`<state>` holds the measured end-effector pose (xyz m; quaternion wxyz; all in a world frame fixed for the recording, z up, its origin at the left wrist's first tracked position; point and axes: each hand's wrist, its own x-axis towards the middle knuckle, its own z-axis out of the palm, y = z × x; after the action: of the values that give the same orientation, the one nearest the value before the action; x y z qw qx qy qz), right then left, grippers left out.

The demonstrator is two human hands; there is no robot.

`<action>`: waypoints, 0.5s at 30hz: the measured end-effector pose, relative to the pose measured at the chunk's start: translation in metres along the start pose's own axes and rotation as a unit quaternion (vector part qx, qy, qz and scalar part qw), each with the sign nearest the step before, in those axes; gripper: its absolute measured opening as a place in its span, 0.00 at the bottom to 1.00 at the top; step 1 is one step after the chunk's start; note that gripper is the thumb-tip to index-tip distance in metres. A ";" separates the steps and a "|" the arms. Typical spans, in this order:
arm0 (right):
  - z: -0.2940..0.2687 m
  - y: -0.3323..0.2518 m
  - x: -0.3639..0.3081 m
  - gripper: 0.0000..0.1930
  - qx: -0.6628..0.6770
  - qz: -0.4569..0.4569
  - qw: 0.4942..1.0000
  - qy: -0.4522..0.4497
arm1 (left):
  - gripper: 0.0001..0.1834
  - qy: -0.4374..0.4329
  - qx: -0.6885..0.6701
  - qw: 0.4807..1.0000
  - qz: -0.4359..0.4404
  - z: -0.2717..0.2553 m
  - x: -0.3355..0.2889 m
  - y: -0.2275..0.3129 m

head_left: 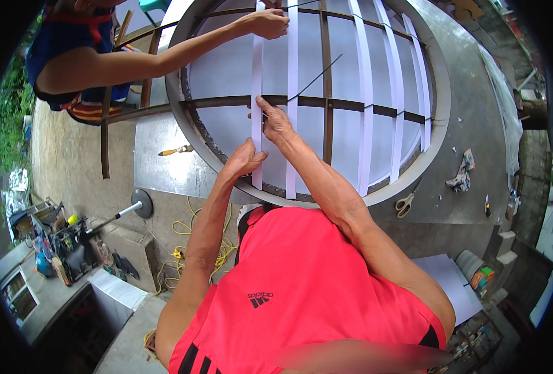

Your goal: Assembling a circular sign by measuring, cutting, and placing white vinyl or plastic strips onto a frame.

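A large round metal frame (pixel 441 118) lies before me, crossed by brown metal bars (pixel 351 105). Several long white strips (pixel 293 68) run over the bars. My left hand (pixel 245 158) grips the leftmost strip (pixel 257 124) by its edge near the lower end, thumb on the right side. Higher up, where this strip crosses the middle bar, my right hand (pixel 277 123) is closed on it, with the thumb up against it and the other fingers partly hidden. A long black cable tie (pixel 317 76) sticks up from the neighbouring strip. Other ties bind strips farther right.
Across the frame, a co-worker's hand (pixel 269 23) is at the same strip's far end. A brush (pixel 175 151) lies on a metal sheet at left, scissors (pixel 405 204) and a crumpled cloth (pixel 462 171) at right. Yellow cord (pixel 224 252) coils on the floor by my left arm.
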<state>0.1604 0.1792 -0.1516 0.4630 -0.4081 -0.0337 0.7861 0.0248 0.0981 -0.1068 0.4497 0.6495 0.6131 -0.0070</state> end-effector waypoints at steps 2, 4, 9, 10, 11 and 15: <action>0.000 -0.001 0.000 0.26 -0.013 0.002 1.000 -0.008 | 0.29 -0.004 -0.019 1.000 -0.007 0.001 0.000 0.000; 0.000 0.000 -0.001 0.27 -0.017 -0.002 1.000 -0.026 | 0.29 -0.009 -0.037 0.999 -0.008 0.001 0.001 0.000; 0.001 -0.001 -0.001 0.29 -0.024 -0.005 0.999 -0.021 | 0.29 -0.015 -0.029 0.999 -0.013 0.000 0.001 0.001; 0.001 0.000 0.000 0.26 -0.022 -0.007 1.000 -0.019 | 0.29 -0.018 -0.030 0.999 -0.014 0.000 0.001 0.001; 0.001 0.000 0.000 0.24 -0.024 -0.004 1.000 -0.002 | 0.29 -0.012 -0.028 1.000 -0.001 -0.001 0.001 0.001; 0.001 0.001 0.000 0.25 -0.025 -0.008 1.000 -0.012 | 0.29 -0.008 -0.037 0.999 0.012 -0.002 -0.001 0.002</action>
<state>0.1592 0.1791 -0.1516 0.4582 -0.4101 -0.0624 0.7861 0.0252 0.0986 -0.1041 0.4783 0.6397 0.6014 0.0161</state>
